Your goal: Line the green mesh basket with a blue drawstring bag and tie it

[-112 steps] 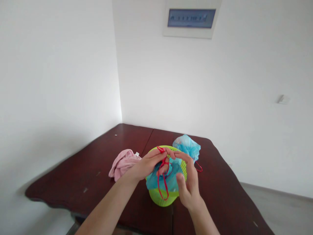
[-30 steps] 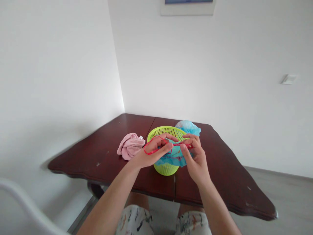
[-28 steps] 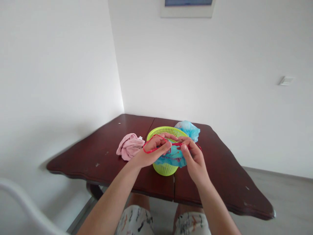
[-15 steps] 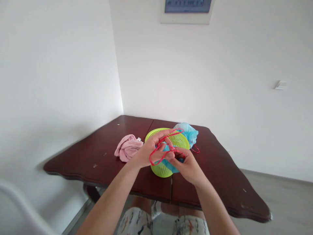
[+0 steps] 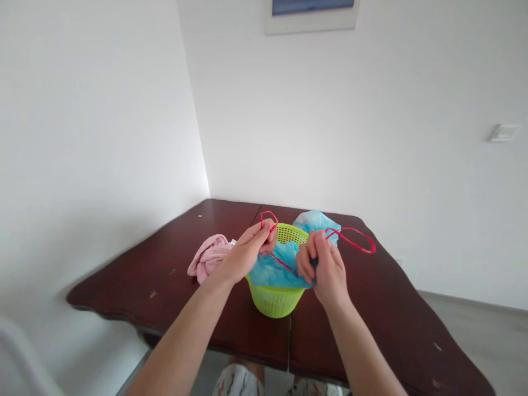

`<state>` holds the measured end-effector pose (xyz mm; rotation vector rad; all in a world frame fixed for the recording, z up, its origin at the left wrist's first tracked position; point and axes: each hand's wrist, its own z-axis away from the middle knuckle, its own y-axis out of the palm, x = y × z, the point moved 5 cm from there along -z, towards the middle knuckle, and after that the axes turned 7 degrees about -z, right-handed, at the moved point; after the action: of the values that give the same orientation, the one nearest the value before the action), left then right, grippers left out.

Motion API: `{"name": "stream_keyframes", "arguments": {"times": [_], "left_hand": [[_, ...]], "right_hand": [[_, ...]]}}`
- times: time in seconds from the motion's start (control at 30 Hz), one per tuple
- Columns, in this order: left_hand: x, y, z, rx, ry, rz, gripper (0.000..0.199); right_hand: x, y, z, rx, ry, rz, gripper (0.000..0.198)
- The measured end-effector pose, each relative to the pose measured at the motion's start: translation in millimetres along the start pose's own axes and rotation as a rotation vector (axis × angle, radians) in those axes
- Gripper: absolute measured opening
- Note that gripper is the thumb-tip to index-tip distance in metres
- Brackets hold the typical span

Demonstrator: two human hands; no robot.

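My left hand (image 5: pixel 258 242) is closed on a red drawstring, a loop of which sticks up above the fingers. Closed as well, my right hand (image 5: pixel 322 261) grips the other part of the red drawstring (image 5: pixel 358 245), whose loop extends to the right. Between the hands the string runs along a light blue plastic bag (image 5: pixel 272 273), bunched over the top of a lime-green mesh basket (image 5: pixel 277 302). Something small and dark shows in the right fist; I cannot make out what it is. The basket stands upright on the table.
A crumpled pink cloth (image 5: pixel 209 257) lies on the dark wooden table (image 5: pixel 148 280), left of the basket. Behind it on the right sits another filled light blue bag (image 5: pixel 315 220). White walls border the table at the back and left.
My hands have moved apart, from together over the basket to either side of it. The red string now stretches between them, and its right loop reaches outward.
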<state>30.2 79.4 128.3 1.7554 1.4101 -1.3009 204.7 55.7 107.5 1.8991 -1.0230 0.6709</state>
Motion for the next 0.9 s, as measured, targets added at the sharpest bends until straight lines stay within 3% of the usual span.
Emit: {"name": "stream_keyframes", "arguments": {"times": [0.1, 0.2, 0.27, 0.37, 0.5, 0.63, 0.73, 0.9], "left_hand": [[-5, 7, -14, 0.055, -0.013, 0.024, 0.047], [-20, 3, -19, 0.113, 0.053, -0.177, 0.030], [-27, -2, -19, 0.168, 0.071, -0.381, 0.039], [-23, -11, -20, 0.242, -0.003, -0.587, 0.045], [-7, -19, -29, 0.137, -0.031, -0.591, 0.022], [1, -21, -43, 0.063, 0.006, -0.548, 0.032], [-3, -27, -52, 0.092, -0.004, -0.504, 0.043], [-3, -36, -57, 0.237, -0.046, -0.392, 0.048]], "right_hand": [[0, 12, -13, 0.149, -0.037, 0.354, 0.059], [6, 21, -21, 0.272, -0.090, 0.666, 0.034], [9, 22, -25, 0.311, -0.092, 0.836, 0.019], [9, 20, -30, 0.307, -0.077, 0.998, 0.016], [-3, 16, -38, 0.304, -0.089, 1.067, 0.028], [-17, 10, -43, 0.332, -0.041, 1.114, 0.027], [-12, 6, -43, 0.301, -0.075, 1.092, 0.017], [6, 1, -48, 0.141, -0.179, 0.950, 0.038]]}}
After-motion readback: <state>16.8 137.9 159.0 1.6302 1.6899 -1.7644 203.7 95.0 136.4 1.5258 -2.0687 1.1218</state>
